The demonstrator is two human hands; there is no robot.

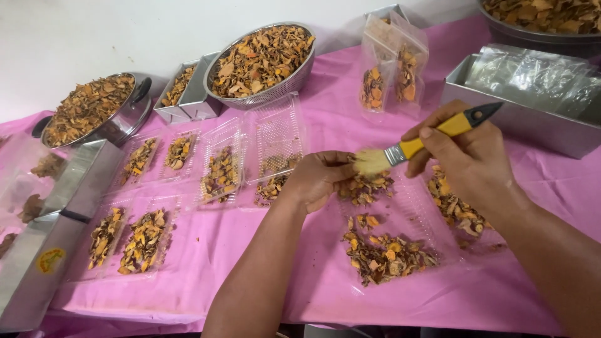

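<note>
A pink cloth (325, 275) covers the table. Near its front edge, the left hand (319, 178) grips a clump of dried orange slices (366, 186). The right hand (466, 156) clasps a yellow-handled brush (413, 149), bristles touching the slices above an open clear tray (410, 216).

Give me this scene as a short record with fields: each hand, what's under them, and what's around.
left hand: holds a clump of dried orange-brown pieces
right hand: grips a yellow-handled brush, bristles against the clump
under the hands: clear plastic tray with more dried pieces
surface: pink cloth
left side: filled clear trays
back: metal colander heaped with pieces, filled clear bags
</note>
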